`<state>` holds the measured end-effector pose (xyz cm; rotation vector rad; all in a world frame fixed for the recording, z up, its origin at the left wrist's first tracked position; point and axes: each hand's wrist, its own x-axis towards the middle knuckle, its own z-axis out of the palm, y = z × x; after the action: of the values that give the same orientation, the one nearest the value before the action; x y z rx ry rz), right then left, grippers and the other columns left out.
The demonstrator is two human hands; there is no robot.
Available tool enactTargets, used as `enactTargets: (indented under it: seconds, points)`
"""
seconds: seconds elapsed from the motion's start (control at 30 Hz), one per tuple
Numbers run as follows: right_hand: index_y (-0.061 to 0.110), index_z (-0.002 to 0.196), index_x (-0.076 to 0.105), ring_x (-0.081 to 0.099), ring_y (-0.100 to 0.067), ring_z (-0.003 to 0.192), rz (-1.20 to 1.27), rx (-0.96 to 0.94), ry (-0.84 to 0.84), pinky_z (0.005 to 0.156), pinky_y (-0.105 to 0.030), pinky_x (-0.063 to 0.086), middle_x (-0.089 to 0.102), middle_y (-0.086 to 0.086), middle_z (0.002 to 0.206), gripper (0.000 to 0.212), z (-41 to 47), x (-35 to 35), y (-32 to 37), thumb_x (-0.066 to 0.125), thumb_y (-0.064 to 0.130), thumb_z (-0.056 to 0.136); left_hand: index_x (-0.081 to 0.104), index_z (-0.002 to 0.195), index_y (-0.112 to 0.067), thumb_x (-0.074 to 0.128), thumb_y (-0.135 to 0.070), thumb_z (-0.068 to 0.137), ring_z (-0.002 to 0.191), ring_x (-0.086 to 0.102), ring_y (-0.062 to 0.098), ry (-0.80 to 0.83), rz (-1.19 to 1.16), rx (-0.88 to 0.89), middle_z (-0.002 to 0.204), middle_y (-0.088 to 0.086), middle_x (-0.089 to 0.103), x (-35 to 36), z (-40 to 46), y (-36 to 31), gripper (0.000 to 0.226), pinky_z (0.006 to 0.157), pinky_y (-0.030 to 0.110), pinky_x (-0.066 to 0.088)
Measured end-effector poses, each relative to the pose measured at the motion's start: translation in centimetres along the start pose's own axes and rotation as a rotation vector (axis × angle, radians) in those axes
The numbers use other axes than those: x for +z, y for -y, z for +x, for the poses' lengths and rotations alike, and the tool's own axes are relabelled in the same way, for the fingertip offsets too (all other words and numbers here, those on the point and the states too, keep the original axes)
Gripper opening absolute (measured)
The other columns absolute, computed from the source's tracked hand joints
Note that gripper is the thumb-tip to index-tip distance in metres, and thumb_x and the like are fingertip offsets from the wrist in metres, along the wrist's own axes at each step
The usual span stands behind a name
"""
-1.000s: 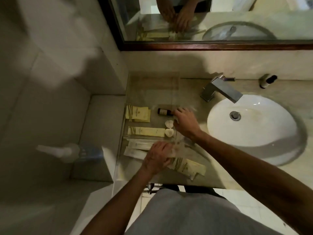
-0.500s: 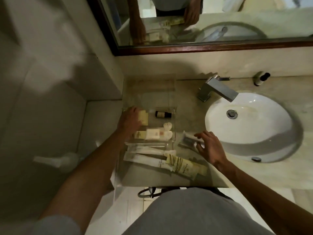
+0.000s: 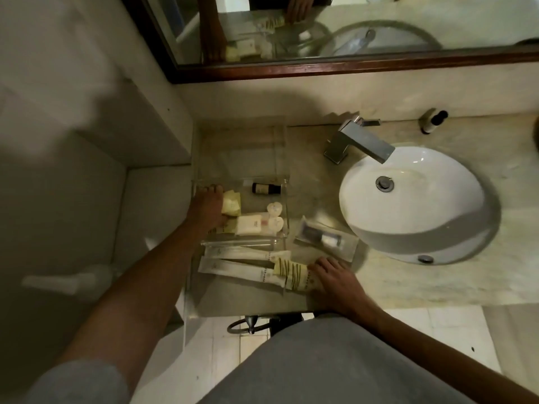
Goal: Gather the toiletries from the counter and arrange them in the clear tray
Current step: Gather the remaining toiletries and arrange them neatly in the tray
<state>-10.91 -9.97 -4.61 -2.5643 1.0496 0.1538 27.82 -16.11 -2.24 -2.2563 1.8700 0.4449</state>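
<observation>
The clear tray (image 3: 284, 199) sits on the counter left of the sink. It holds a small dark bottle (image 3: 266, 188), yellow sachets (image 3: 232, 203), a white soap box (image 3: 250, 225) and two round white caps (image 3: 274, 216). My left hand (image 3: 207, 209) lies flat on the tray's left side, touching the sachets. In front of the tray lie long white packets (image 3: 240, 260) and a striped yellow packet (image 3: 293, 272). My right hand (image 3: 335, 277) rests with spread fingertips on that packet's right end. A clear packet with a dark item (image 3: 325, 239) lies between tray and sink.
A white sink basin (image 3: 414, 199) with a square chrome tap (image 3: 360, 142) fills the counter's right side. A small black-capped bottle (image 3: 433, 122) stands by the back wall. A wood-framed mirror (image 3: 320, 67) hangs above. The counter's front edge runs just below the packets.
My right hand has left the clear packet by the sink and come down toward me onto the striped yellow packet. My left hand stays on the tray's left side.
</observation>
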Motion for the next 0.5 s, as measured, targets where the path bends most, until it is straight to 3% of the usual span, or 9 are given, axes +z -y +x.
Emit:
enactTargets:
  seconds: [0.13, 0.3, 0.4, 0.5]
  points:
    - [0.021, 0.115, 0.061, 0.062, -0.023, 0.102, 0.047, -0.004, -0.023, 0.087, -0.039, 0.054, 0.064, -0.003, 0.113, 0.058, -0.3, -0.4, 0.0, 0.083, 0.042, 0.066, 0.046, 0.122, -0.004, 0.078, -0.056, 0.065, 0.108, 0.050, 0.036, -0.023, 0.034, -0.006, 0.119, 0.020, 0.053, 0.6, -0.4, 0.1, 0.083, 0.091, 0.044, 0.042]
    - [0.020, 0.114, 0.061, 0.060, -0.014, 0.099, 0.413, 0.026, -0.166, 0.080, -0.028, 0.053, 0.064, 0.001, 0.111, 0.033, -0.8, -2.6, -0.5, 0.072, 0.025, 0.083, 0.045, 0.127, -0.007, 0.079, -0.057, 0.064, 0.108, 0.050, 0.038, -0.172, -0.150, -0.017, 0.121, 0.020, 0.053, -0.1, -2.0, 0.0, 0.087, 0.090, 0.047, 0.037]
    - [0.018, 0.111, 0.063, 0.060, -0.016, 0.095, 0.479, 0.099, -0.295, 0.080, -0.031, 0.051, 0.066, 0.000, 0.106, 0.027, 1.3, -4.5, -1.6, 0.068, 0.015, 0.084, 0.047, 0.126, -0.010, 0.082, -0.046, 0.063, 0.105, 0.052, 0.038, -0.243, -0.198, -0.009, 0.117, 0.017, 0.053, -0.7, -3.5, -1.0, 0.080, 0.087, 0.045, 0.039]
    - [0.021, 0.110, 0.062, 0.059, -0.016, 0.090, 0.487, 0.178, -0.235, 0.075, -0.031, 0.049, 0.066, 0.001, 0.103, 0.024, 4.8, -6.4, -2.3, 0.067, 0.016, 0.086, 0.047, 0.126, -0.012, 0.082, -0.034, 0.060, 0.104, 0.051, 0.033, -0.294, -0.295, -0.037, 0.117, 0.014, 0.053, -1.2, -5.8, -3.2, 0.078, 0.087, 0.042, 0.040]
